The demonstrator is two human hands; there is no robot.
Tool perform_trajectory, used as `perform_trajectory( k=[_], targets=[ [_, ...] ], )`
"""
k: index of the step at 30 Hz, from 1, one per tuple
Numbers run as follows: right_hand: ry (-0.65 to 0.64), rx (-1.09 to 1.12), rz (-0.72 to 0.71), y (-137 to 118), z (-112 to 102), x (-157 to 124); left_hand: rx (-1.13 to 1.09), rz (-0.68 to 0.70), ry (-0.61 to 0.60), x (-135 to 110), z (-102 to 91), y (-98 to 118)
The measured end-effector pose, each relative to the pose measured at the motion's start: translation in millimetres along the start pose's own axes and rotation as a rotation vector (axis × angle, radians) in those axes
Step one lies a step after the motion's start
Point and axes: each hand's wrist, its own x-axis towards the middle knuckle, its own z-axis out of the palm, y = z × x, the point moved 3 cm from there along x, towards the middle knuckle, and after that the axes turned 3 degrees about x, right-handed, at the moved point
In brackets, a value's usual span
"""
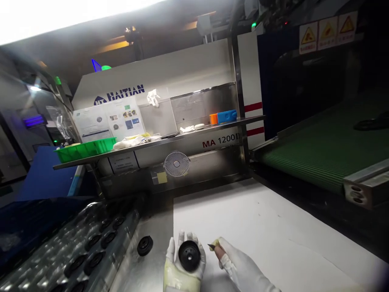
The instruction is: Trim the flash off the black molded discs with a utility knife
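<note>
My left hand (184, 263), in a whitish glove, is turned palm up with its fingers extended around a black round plastic part (189, 255). The part looks like a small wheel with a raised rim and a light hole in its centre. To its right, my gloved right hand (231, 257) pinches a small dark pointed blade (211, 246), whose tip points left toward the part and stays apart from it. Fingers hide the rest of the blade. Another black round part (145, 245) lies on the metal tabletop left of my left hand.
A clear plastic tray (121, 239) with several black round parts stands at left. White sheeting (219, 211) covers the table at right. Behind is a metal shelf (170, 140) with a green bin (86, 150); a green conveyor belt (316, 158) runs at right.
</note>
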Motion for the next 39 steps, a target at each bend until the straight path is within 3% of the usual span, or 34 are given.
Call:
perform_trajectory(
  k=[5,9,19,26,31,36,39],
  targets=[
    [-0.04,0.003,0.023,5,10,0,0.153,0.097,-0.016,2,-6.1,4],
    [-0.059,-0.111,-0.001,-5,23,-16,0.243,0.045,-0.007,-10,-11.4,-1],
    [-0.089,-0.316,-0.017,-25,36,-34,0.241,0.197,-0.082,-39,-5.1,-7],
    [-0.079,-0.467,-0.051,-34,42,-37,0.193,0.154,-0.022,-43,-3.7,-9],
    [-0.056,-0.5,-0.031,-33,49,-41,0.226,0.205,-0.042,-42,-10.6,-7],
    [-0.061,-0.464,-0.015,-29,58,-50,0.148,0.201,0.079,-40,-9.4,-8],
    [-0.051,-0.447,-0.021,-29,61,-55,0.13,0.203,0.092,-39,-6.9,-9]
  ],
)
